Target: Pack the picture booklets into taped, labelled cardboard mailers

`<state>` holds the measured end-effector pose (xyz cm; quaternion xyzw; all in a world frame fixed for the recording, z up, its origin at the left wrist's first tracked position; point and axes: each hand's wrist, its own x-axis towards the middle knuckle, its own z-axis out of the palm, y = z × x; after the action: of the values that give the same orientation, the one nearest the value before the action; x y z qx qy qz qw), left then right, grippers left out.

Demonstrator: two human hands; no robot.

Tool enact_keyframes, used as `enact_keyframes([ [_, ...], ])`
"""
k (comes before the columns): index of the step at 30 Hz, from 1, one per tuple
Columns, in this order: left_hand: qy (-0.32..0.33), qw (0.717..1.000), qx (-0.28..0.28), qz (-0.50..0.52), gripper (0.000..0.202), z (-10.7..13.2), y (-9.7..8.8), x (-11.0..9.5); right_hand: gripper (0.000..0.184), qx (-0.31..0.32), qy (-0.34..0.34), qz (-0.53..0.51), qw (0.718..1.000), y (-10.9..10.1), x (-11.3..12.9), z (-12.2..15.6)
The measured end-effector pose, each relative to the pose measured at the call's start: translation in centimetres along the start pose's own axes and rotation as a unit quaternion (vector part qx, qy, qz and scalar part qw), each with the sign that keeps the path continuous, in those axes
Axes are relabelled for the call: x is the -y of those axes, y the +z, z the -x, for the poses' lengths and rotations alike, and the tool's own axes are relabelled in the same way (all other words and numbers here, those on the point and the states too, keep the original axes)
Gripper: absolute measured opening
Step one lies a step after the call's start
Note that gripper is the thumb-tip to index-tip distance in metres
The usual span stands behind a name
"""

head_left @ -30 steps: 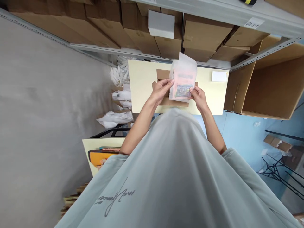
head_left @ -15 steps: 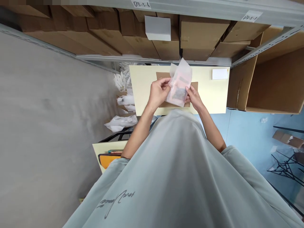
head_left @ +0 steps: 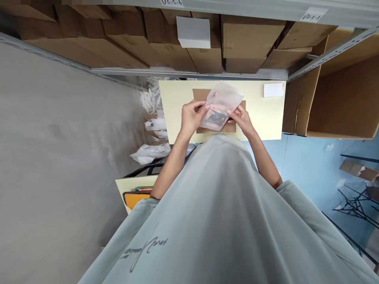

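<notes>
Both my hands hold a frosted translucent bag [head_left: 222,103] with a colourful printed card inside it, above a pale yellow table [head_left: 177,102]. My left hand [head_left: 192,117] pinches the bag's left edge with curled fingers. My right hand [head_left: 241,118] grips its lower right edge. The bag lies tilted, its open top pointing up and to the right. Under it on the table rests a flat brown cardboard piece [head_left: 199,94], partly hidden by the bag and my hands.
A small white card [head_left: 272,90] lies at the table's far right. Shelves above hold several brown cartons [head_left: 251,39] and a white box [head_left: 194,32]. An open carton [head_left: 340,102] stands at right. White plastic bags [head_left: 149,152] pile at left of the table.
The bag has tipped from near upright to lying slanted toward the right, and both hands have drawn slightly closer together on it.
</notes>
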<state>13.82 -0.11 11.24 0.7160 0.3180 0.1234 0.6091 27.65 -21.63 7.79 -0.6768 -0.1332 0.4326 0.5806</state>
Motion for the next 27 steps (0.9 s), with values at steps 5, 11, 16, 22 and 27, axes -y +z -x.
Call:
enact_keyframes([
  [5,0.069,0.992,0.041,-0.099,0.028,0.3,-0.8,-2.4,0.104,-0.106,-0.119,0.251,0.955,-1.3,4.2,1.1],
  [11,0.131,0.968,0.115,-0.179,0.025,-0.5,-0.2,-3.5,0.06,0.029,-0.218,0.516,0.828,-0.4,9.3,0.8],
  [16,0.132,0.968,0.131,-0.169,0.029,-1.5,-0.4,-2.2,0.04,0.04,-0.14,0.532,0.834,0.2,8.9,-0.6],
  [22,0.108,0.966,0.138,-0.19,0.027,-3.3,-0.4,2.8,0.033,0.053,-0.077,0.52,0.849,-0.1,6.1,-3.1],
  [27,0.059,0.945,0.159,-0.278,0.033,-4.8,1.9,7.0,0.033,0.122,-0.013,0.599,0.791,1.2,3.4,-6.0],
])
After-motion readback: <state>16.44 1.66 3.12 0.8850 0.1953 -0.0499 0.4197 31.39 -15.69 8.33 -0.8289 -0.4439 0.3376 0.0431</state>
